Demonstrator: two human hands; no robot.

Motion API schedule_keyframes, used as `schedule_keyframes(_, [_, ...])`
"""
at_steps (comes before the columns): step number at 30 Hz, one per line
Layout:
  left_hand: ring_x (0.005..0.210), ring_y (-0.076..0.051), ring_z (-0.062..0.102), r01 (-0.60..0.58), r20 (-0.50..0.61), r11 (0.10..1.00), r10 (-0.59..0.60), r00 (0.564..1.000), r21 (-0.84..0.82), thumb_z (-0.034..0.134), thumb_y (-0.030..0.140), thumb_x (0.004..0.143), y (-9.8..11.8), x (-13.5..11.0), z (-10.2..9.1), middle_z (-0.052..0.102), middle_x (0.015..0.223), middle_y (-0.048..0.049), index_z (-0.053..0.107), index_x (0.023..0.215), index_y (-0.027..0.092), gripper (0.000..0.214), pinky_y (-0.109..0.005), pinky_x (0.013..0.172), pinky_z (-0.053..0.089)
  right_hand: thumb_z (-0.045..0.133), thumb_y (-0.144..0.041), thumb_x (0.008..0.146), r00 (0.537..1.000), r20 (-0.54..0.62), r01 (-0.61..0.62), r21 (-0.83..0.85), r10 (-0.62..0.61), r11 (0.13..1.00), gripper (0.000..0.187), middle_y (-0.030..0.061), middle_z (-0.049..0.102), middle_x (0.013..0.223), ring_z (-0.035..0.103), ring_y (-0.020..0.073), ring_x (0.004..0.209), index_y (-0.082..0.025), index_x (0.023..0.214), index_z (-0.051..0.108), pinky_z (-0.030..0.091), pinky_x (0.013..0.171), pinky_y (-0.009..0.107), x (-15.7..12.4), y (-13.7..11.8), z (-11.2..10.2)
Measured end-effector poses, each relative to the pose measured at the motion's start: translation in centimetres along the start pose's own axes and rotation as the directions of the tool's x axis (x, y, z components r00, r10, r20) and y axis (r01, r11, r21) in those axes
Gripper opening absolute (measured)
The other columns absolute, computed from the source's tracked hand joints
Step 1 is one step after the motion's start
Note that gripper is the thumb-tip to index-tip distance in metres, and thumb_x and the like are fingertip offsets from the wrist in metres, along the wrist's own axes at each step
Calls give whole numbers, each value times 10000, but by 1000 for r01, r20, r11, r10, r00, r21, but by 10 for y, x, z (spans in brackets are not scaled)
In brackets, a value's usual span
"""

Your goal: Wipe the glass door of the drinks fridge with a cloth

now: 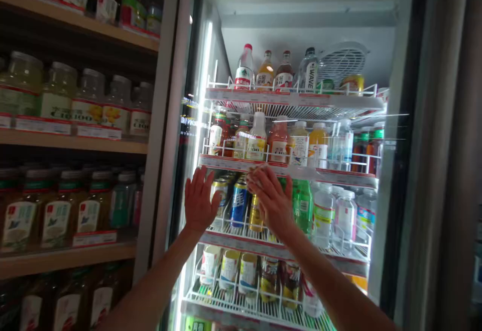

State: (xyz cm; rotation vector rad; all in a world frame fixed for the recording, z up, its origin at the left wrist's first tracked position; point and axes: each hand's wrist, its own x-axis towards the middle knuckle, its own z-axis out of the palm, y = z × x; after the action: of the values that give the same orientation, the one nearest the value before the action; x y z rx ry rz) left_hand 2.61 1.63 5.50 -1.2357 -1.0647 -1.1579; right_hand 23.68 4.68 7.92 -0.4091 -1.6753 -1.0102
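Observation:
A lit drinks fridge point(399, 120) stands in front of me, its white wire shelves full of bottles and cans. My left hand point(199, 201) is raised with fingers spread, palm toward the fridge, by the left end of the third shelf. My right hand point(271, 201) is also up with fingers stretched out, its fingertips at the red price strip point(324, 174) of the second shelf. It covers part of a row of cans point(238, 201), blue and yellow ones. Neither hand holds anything. Reflections suggest glass in front of the shelves, but I cannot tell if the hands touch it.
Wooden shelves point(75, 142) on the left carry rows of bottled drinks with red price tags. Green and clear bottles point(324, 213) fill the third shelf's right half. A fan grille point(341, 60) sits at the fridge's top right. A dark frame edge point(444, 170) runs down the right.

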Motion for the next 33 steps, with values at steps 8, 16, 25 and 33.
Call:
schedule_keyframes(8, [1390, -207, 202, 16, 6, 1000, -16, 1000, -1, 425, 268, 883, 1, 0, 0, 298, 1474, -105, 244, 1426, 201, 576, -404, 1139, 159, 487, -246, 871, 988, 59, 141, 48, -144, 989, 318, -28, 521, 1341, 270, 175, 1365, -294, 1177, 560, -32, 1151, 469, 5, -10, 5])
schedule_keyframes(16, [1387, -210, 211, 5, -3, 1000, -5, 1000, 18, 429, 264, 882, 1, 0, -1, 307, 1469, -111, 242, 1426, 193, 580, -411, 1133, 175, 476, -220, 867, 1000, 10, -3, 18, 3, 1000, 339, 12, 488, 1372, 237, 179, 1384, -277, 1194, 546, -20, 1148, 463, 23, -9, 11])
schedule_keyframes(25, [1382, -213, 224, 32, 14, 999, -31, 999, -14, 427, 285, 881, 0, -1, -1, 305, 1469, -100, 265, 1420, 206, 569, -405, 1137, 166, 476, -186, 855, 998, 45, -32, -4, 33, 999, 438, 20, 425, 1421, 226, 193, 1386, -288, 1281, 468, -24, 1148, 479, 34, -4, 13])
schedule_keyframes(33, [1385, -214, 219, 15, -1, 1000, -15, 1000, -8, 436, 268, 877, 0, -1, 0, 312, 1467, -103, 256, 1422, 205, 578, -416, 1131, 184, 462, -176, 863, 999, 27, 36, -61, -35, 997, 415, 5, 471, 1384, 306, 191, 1349, -297, 1259, 489, 38, 1140, 487, 33, 22, 1])
